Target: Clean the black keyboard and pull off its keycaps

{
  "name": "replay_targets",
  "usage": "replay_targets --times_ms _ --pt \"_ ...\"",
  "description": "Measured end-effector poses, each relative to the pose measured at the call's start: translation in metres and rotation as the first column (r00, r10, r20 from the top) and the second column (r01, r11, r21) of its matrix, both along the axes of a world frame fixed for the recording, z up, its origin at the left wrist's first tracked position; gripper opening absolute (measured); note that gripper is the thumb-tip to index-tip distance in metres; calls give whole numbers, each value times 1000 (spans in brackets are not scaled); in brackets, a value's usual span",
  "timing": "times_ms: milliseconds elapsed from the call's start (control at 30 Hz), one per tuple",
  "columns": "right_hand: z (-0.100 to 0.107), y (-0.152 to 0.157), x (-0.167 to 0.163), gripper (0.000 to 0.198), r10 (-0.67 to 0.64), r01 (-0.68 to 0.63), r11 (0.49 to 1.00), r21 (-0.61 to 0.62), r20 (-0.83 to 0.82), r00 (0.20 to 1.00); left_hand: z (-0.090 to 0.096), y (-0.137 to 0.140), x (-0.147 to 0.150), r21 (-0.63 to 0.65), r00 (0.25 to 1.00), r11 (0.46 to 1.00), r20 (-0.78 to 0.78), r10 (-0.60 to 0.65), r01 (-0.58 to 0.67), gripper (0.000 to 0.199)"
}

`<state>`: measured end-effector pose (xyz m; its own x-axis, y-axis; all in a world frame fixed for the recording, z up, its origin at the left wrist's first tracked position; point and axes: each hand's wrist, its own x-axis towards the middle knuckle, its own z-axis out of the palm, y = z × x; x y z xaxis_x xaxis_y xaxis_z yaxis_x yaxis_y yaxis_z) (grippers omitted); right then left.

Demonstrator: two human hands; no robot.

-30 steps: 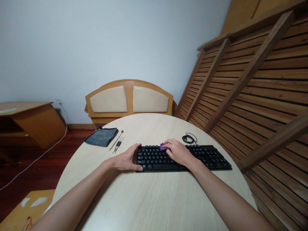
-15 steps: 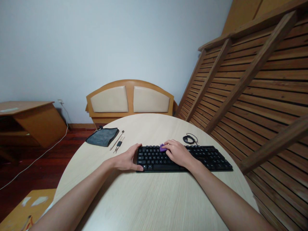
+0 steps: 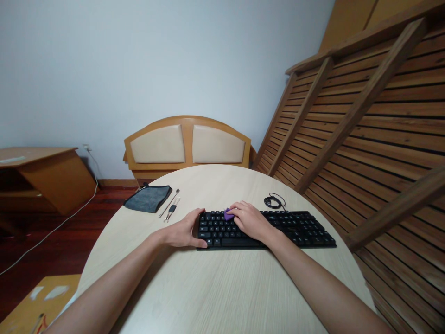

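A black keyboard (image 3: pixel 239 242) lies flat on the round pale table (image 3: pixel 222 283). My left hand (image 3: pixel 184 230) grips the keyboard's left end, thumb at the near corner and fingers at the far one. In the fingers of my right hand (image 3: pixel 251 220) is a small purple piece (image 3: pixel 227 215), perhaps a cloth or cleaning putty, pressed on the upper rows of keys. My palm and fingers hide part of it and some middle keys. The keyboard's coiled black cable (image 3: pixel 274 201) rests behind it.
A grey cloth (image 3: pixel 149 198) lies at the table's far left. Beside it are a thin metal tool (image 3: pixel 169 203) and a tool with a dark grip (image 3: pixel 172 208). Wooden slatted panels (image 3: pixel 365 116) lean at the right, and a headboard (image 3: pixel 187 144) stands behind the table.
My right hand has slid a little to the left along the upper keys with the purple piece. My left hand and the keyboard have stayed in place.
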<state>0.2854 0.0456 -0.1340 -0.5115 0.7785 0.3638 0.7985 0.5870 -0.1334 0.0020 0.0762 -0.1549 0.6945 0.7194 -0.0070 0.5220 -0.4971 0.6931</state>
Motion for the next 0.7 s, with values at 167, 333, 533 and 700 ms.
replay_targets --times_ms 167,333,533,700 --pt "4 1 -3 30 -11 11 1000 -29 -9 1000 1 0 1 2 1000 1000 -12 1 -1 117" --pt "6 8 -13 37 21 -21 1000 2 8 1000 1 0 1 2 1000 1000 -16 15 -15 119" --pt "8 14 -11 27 38 -37 999 -18 111 993 2 0 1 0 1000 1000 -18 2 -2 119" --pt "11 19 -11 29 35 -35 999 -2 91 995 4 -1 2 1 1000 1000 -18 0 0 118"
